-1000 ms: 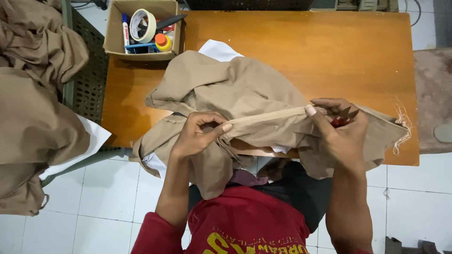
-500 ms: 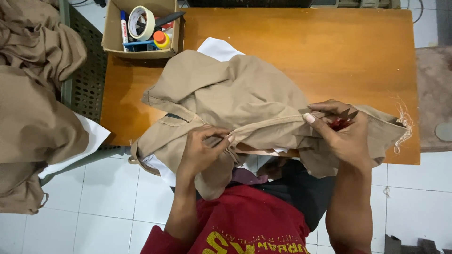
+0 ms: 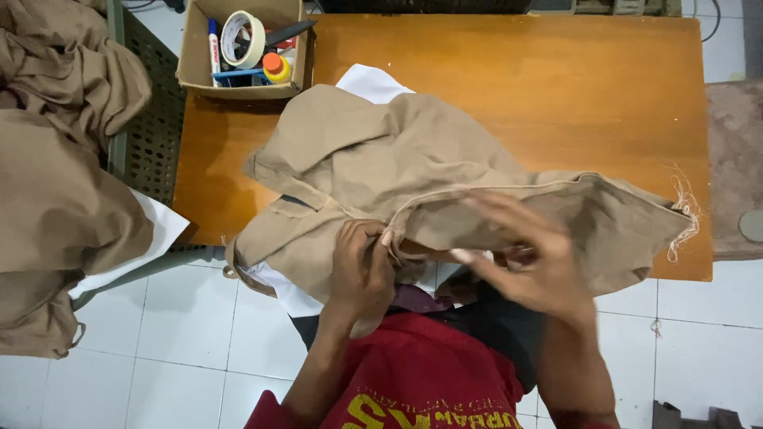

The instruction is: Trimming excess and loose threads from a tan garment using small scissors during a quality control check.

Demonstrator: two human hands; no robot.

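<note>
We find the tan garment (image 3: 413,175) heaped on the near half of the wooden counter (image 3: 572,87), its front edge hanging over toward the person. The left hand (image 3: 362,270) has its grip pressed together on a fold of the garment at the counter's edge. The right hand (image 3: 528,254) is blurred, fingers spread over the cloth; we cannot tell whether it holds anything. At the far left corner stands an open cardboard box (image 3: 191,59) containing a roll of tape (image 3: 242,38), a marker (image 3: 213,48), and a small yellow bottle with an orange cap (image 3: 276,67). More tan cloth (image 3: 56,191) lies piled to the left.
</note>
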